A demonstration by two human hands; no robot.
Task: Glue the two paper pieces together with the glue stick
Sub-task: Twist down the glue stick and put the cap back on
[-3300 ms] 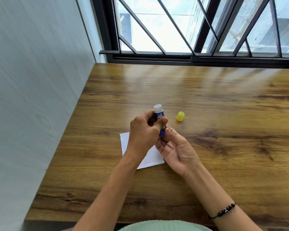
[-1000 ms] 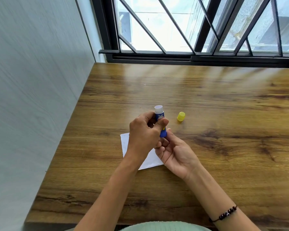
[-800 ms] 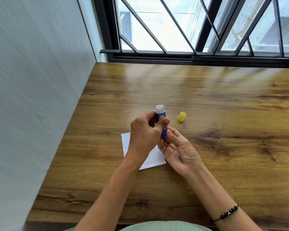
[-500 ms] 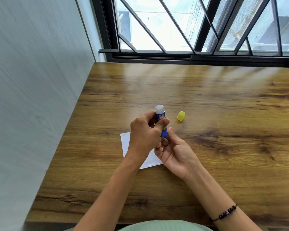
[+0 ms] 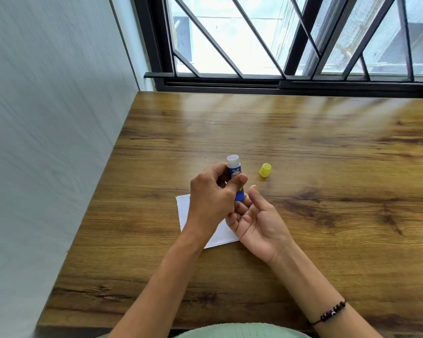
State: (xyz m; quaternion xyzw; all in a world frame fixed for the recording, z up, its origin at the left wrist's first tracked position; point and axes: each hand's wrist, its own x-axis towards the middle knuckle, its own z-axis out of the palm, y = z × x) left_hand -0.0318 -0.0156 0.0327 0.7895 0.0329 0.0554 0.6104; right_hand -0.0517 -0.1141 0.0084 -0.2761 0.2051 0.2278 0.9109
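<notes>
Blue uncapped glue stick [image 5: 235,175], upright above white paper sheet [image 5: 220,234] on wooden table [image 5: 327,167], clamped between left hand [image 5: 211,200] thumb and curled fingers; right hand [image 5: 259,222] palm-up, fingers relaxed beneath its base; yellow plastic cap [image 5: 265,170] right.

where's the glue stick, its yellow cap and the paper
glue stick [image 5: 233,161]: head view, on its white top end
yellow cap [image 5: 265,170]: head view, on its side wall
paper [image 5: 183,208]: head view, on the bare left part beside the left hand [image 5: 211,198]
</notes>
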